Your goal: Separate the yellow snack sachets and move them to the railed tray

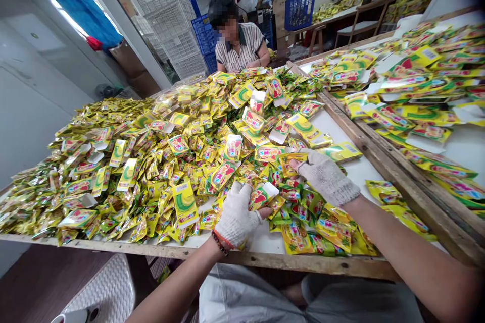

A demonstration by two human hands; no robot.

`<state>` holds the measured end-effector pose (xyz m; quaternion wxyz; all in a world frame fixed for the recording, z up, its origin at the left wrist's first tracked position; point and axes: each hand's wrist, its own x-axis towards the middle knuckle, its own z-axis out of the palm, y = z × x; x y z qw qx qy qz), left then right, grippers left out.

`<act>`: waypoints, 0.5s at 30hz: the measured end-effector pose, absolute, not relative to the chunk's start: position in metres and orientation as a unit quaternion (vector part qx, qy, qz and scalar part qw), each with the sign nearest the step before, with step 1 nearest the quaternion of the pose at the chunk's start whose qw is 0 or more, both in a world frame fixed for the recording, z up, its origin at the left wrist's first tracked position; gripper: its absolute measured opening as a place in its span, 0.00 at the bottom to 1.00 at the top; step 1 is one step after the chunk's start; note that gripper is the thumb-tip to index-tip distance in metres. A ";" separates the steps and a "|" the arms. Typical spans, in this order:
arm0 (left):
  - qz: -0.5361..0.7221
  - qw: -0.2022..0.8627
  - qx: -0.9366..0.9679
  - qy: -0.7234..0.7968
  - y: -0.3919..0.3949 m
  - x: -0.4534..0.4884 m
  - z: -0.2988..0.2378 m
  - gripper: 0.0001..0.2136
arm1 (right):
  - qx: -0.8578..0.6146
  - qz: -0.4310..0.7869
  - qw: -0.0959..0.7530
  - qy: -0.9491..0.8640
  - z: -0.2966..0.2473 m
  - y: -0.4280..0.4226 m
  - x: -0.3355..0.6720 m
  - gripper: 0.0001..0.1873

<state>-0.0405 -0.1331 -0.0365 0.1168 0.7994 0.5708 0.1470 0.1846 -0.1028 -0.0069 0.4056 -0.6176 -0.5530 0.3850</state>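
Note:
My left hand (238,216), in a white knit glove with the thumb tip bare, curls around a small yellow carton (261,196) whose white end flap stands open. A beaded bracelet circles that wrist. To the right, my gloved right hand (329,177) pinches a small yellow packet (288,164) between thumb and fingers; the fingertips are partly hidden. Below it lies a heap of green and yellow packets (303,209). Beyond both hands spreads a large pile of packets (151,161) mixed with printed cartons, among them an upright-lying yellow carton (185,203).
A wooden rail (359,141) divides the white tabletop, with flat cartons (409,116) heaped beyond it. Across the table sits a co-worker (242,45). White crates (162,15) and a blue basket (300,9) stand behind. A white woven stool (104,290) is at lower left.

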 end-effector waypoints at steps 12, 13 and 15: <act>0.226 0.097 0.824 0.510 -0.113 -0.029 -0.016 0.20 | -0.574 0.230 0.462 -0.635 -0.024 -0.104 0.177 0.19; 0.237 0.097 0.830 0.495 -0.106 -0.027 -0.014 0.20 | -0.577 0.214 0.454 -0.644 -0.024 -0.103 0.181 0.17; 0.249 0.090 0.849 0.457 -0.095 -0.023 -0.013 0.21 | -0.576 0.219 0.419 -0.667 -0.022 -0.099 0.190 0.15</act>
